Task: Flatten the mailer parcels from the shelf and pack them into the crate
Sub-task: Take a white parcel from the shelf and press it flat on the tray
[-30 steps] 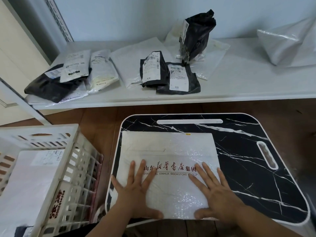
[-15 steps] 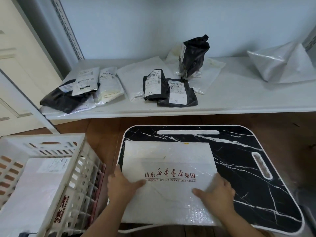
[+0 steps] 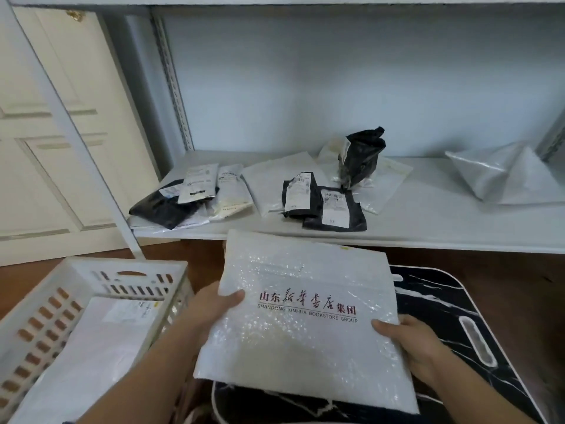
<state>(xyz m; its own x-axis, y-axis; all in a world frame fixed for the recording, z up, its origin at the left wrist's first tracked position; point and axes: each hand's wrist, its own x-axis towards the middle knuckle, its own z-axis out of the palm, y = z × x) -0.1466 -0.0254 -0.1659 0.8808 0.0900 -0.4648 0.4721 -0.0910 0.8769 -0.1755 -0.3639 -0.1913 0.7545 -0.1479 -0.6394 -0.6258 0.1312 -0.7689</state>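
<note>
Lifted off the desk (image 3: 489,304) since the earlier frame, mailer (image 3: 305,325) gripped at its sides by left hand (image 3: 211,307) and right hand (image 3: 409,341); crate (image 3: 76,301) lies left, nearer the left hand.

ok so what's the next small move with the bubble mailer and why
Probably carry the white bubble mailer left and lower it flat into the white crate. Both the left hand and right hand grip its side edges, it is off the marble tray table, and one flat white parcel already lies in the crate.
</note>
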